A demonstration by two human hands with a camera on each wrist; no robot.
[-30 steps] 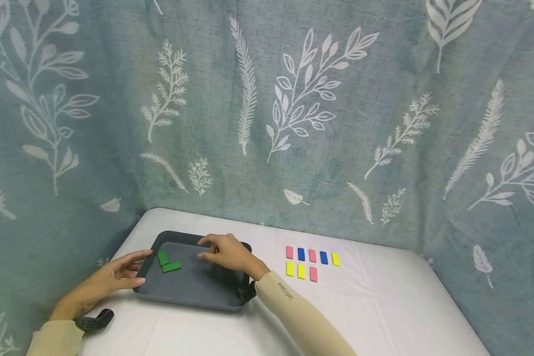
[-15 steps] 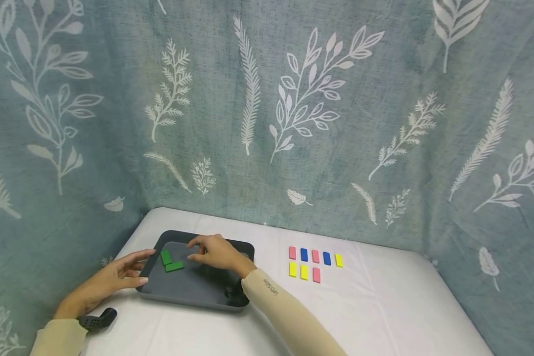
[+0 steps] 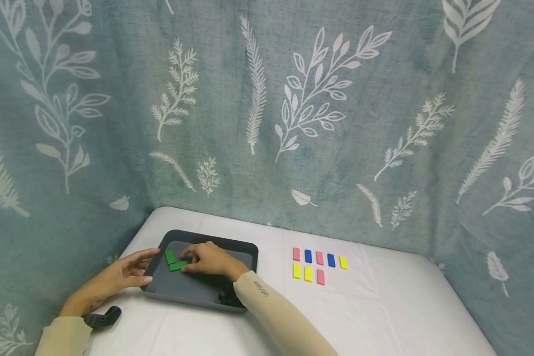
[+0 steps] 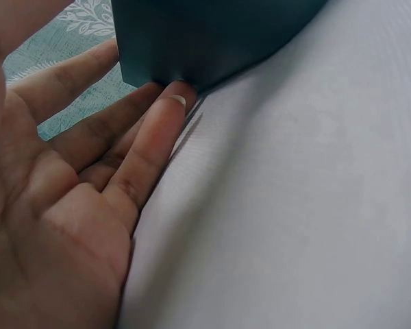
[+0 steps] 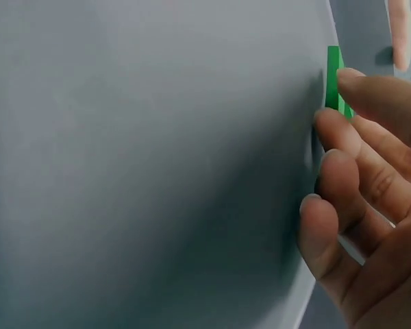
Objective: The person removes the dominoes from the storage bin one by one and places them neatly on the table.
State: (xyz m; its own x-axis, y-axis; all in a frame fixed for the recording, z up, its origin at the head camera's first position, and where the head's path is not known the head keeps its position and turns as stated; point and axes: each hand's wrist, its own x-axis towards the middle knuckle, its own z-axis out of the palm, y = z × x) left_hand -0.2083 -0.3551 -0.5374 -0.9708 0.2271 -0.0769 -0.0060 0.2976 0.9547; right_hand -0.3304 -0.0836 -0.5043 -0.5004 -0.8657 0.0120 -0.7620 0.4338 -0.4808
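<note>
Inside the grey tray [image 3: 200, 295], two green blocks lie touching at an angle: an upright-lying one [image 3: 169, 256] and a sideways one [image 3: 178, 266]. My right hand [image 3: 209, 258] reaches low over the tray, thumb tip right at the sideways block's end, index finger bent above and beyond it. In the right wrist view that green block [image 5: 333, 79] shows beside the thumb and index tips, with the other fingers loosely bent. My left hand [image 3: 120, 281] is at the tray's left side. In the left wrist view its fairly straight fingers [image 4: 147, 147] touch the tray's outer wall [image 4: 205, 41].
Right of the tray, two rows of pink, blue and yellow blocks [image 3: 320, 258] lie on the white-covered table [image 3: 351, 316]. A leaf-patterned curtain [image 3: 267, 123] stands behind and at both sides. A black wrist device [image 3: 103, 317] sits on the left wrist.
My right hand has moved left and down across the tray to the sideways green block. The left hand stays at the tray. The whole head view has shifted slightly.
</note>
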